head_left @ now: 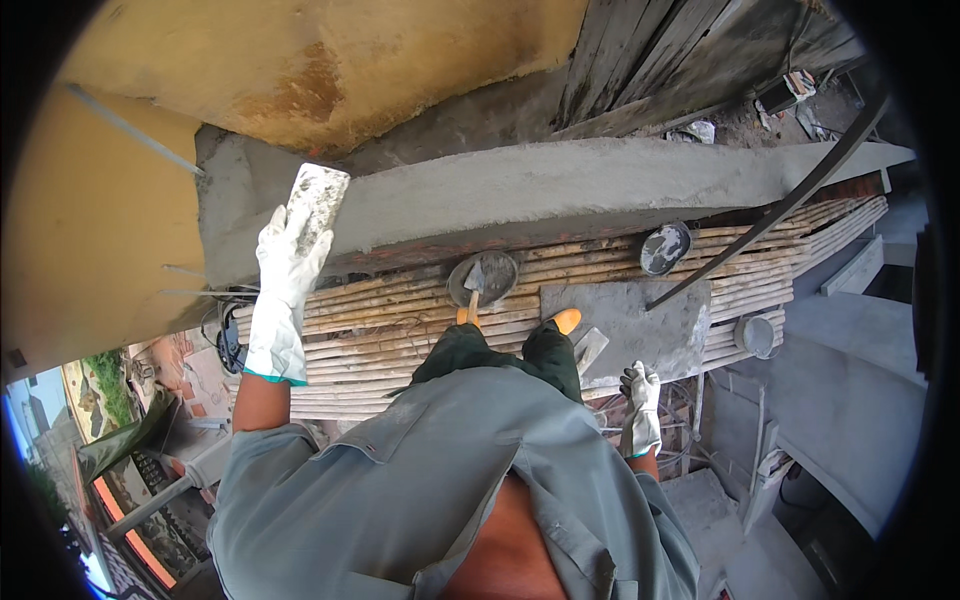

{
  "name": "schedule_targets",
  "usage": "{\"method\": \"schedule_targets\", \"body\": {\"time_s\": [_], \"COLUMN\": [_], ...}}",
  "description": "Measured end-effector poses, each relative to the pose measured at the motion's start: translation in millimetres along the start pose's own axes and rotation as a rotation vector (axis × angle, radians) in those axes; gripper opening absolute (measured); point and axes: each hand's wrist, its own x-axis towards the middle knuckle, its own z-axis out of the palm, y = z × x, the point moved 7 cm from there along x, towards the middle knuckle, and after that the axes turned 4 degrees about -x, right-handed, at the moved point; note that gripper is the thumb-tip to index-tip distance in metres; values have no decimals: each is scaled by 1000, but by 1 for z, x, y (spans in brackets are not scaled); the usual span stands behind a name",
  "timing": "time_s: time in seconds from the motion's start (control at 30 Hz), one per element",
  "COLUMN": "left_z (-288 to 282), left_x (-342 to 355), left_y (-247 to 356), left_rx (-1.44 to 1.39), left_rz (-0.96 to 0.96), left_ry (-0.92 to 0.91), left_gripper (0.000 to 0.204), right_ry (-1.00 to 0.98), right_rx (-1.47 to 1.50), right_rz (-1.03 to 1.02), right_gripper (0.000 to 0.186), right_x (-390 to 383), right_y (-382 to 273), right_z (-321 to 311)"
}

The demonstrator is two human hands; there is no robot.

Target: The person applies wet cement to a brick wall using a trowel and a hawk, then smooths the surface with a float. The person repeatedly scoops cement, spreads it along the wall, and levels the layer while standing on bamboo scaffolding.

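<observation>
Mortar-specked float (320,192) at 10 o'clock, grasped in your gloved left hand (288,257) at the left end of the grey rendered ledge (480,198); contact is unclear; your gloved right hand (642,400), at 4 o'clock, is loosely bent, nothing visible in it; the step looks like smoothing render, and a next stroke would call for a flat face; near centre, a round pan (505,278) holds a trowel (475,281); at 2 o'clock, a dark tub (686,241) holds grey-white material; at 3, a bucket's (765,345) contents are unclear.
</observation>
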Motion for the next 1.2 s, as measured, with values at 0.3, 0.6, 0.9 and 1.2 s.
{"method": "schedule_targets", "body": {"time_s": [0.3, 0.6, 0.9, 1.2], "left_z": [52, 70, -31, -25], "left_x": [26, 21, -44, -54], "left_y": [125, 269, -143, -147], "left_rx": [-183, -321, 67, 32], "left_rz": [173, 497, -344, -234], "left_ry": [-107, -215, 57, 59], "left_gripper": [76, 64, 61, 63], "right_ry": [42, -12, -26, -142], "right_rx": [-52, -137, -244, -195], "right_rz": [96, 198, 111, -116], "right_gripper": [29, 32, 34, 30], "right_x": [-26, 8, 2, -38], "right_y": [29, 36, -23, -64], "right_z": [2, -32, 37, 105]}}
